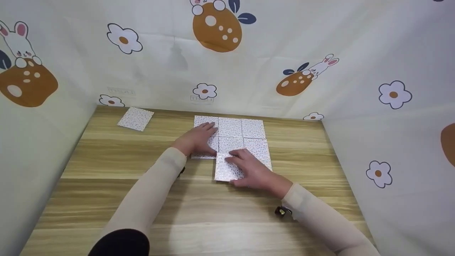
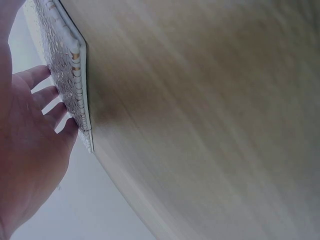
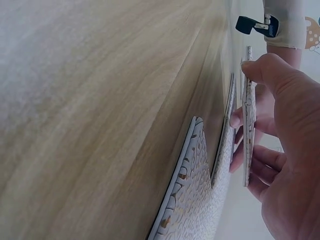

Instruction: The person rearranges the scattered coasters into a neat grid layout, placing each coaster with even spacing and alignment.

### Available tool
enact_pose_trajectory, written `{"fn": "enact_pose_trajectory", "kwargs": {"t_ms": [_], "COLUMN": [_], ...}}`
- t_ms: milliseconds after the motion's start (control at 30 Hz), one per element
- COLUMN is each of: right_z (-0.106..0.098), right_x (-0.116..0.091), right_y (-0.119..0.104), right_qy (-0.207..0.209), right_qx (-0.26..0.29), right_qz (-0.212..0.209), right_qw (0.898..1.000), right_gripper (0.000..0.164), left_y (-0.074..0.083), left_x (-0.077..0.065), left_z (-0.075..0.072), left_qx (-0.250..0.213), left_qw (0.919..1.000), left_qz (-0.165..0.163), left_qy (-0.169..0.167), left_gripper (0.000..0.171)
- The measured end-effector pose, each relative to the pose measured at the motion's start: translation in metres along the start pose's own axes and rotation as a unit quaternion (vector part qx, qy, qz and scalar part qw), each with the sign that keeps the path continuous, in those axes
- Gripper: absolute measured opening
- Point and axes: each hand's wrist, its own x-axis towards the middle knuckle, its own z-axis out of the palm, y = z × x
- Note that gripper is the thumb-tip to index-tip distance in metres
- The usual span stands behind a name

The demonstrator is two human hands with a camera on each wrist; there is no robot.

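My right hand (image 1: 254, 172) grips a square speckled white tile (image 1: 226, 170) by its edges, thumb at the near side and fingers at the far side. In the right wrist view, this held tile (image 3: 248, 115) stands off from the wood surface, over the gap in the front row. My left hand (image 1: 196, 139) rests with spread fingers on the left-hand tiles (image 1: 206, 120) of a block of matching tiles laid edge to edge. At the block's front right, a tile (image 3: 187, 195) juts toward me, mostly hidden by my right hand in the head view.
One more speckled tile (image 1: 135, 118) lies apart at the back left of the wood-grain table (image 1: 213, 213). Pale curtains (image 1: 160, 71) printed with rabbits and flowers enclose the back and both sides. Dark wrist devices (image 1: 282, 212) sit under the sleeves.
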Motion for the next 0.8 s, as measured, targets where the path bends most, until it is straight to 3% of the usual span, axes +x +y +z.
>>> {"fn": "enact_pose_trajectory", "kwargs": {"t_ms": [400, 800], "right_z": [0.007, 0.012], "right_x": [-0.005, -0.012], "right_y": [0.004, 0.010], "right_qy": [-0.011, -0.027], "right_qx": [0.000, -0.014], "right_qz": [-0.006, -0.012], "right_qw": [1.000, 0.999], "right_gripper": [0.084, 0.086], "left_y": [-0.003, -0.001], "left_x": [0.003, 0.000], "left_z": [0.001, -0.001], "left_qx": [-0.004, 0.000], "left_qw": [0.9998, 1.0000], "left_qz": [-0.012, -0.004], "left_qy": [-0.017, -0.007], "left_gripper": [0.116, 0.116]}}
